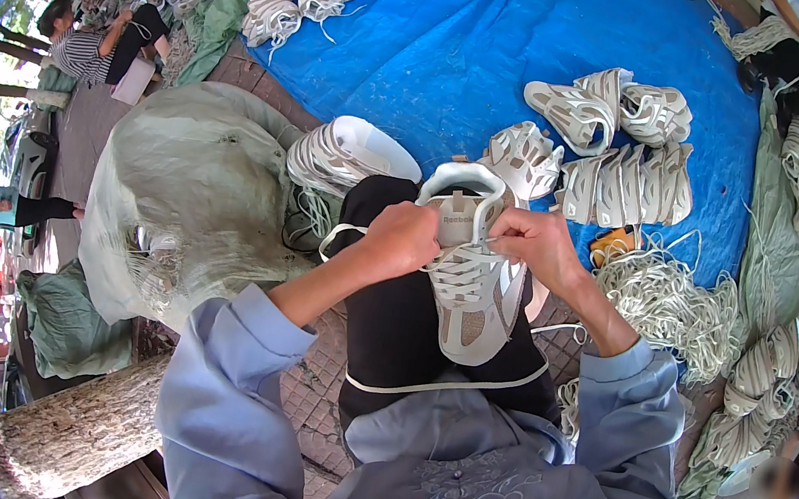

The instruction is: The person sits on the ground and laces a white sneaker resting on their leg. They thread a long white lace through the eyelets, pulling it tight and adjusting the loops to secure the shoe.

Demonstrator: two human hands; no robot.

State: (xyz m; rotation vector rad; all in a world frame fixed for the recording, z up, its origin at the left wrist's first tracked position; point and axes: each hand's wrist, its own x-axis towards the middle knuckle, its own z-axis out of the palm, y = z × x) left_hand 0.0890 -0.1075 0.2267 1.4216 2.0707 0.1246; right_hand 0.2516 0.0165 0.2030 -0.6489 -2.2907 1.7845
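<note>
A beige and white sneaker upper (476, 325) rests across my thighs, its toe toward me and its padded collar away. White shoelace (457, 283) criss-crosses its front below the tongue. My left hand (404, 238) is closed on the upper's left edge beside the tongue, its fingertips partly hidden. At the right eyelet edge my right hand (533, 245) pinches the lace between thumb and forefinger; the lace tip is too small to make out. A loose length of lace loops over my lap, and another bit shows left of my left hand.
More sneaker uppers (625, 183) lie on a blue tarp (427, 41) ahead. A heap of white laces (679, 312) is at the right. Stacked pale pieces (356, 158) stand by a large wrapped sack (190, 192) on the left. A log (79, 424) lies lower left. Other people sit and stand around.
</note>
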